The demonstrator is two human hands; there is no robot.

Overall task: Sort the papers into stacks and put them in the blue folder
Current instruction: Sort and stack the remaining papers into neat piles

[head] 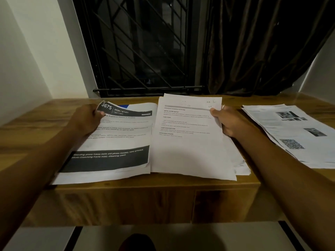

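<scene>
Three paper stacks lie on the wooden desk (126, 201). The left stack (116, 142) has a sheet with dark bands on top; my left hand (87, 118) pinches its curled top left corner. My right hand (230, 120) holds the right edge of a white text sheet (188, 142), thumb on top, over the middle stack (241, 165). A third stack (299, 134) with small pictures lies at the right. Only a small blue corner of the blue folder (124, 106) shows behind the left stack.
A barred window (145, 48) and a dark curtain (262, 48) stand behind the desk. White walls close in at the left and right. The desk's front edge runs across the lower middle, with floor below it.
</scene>
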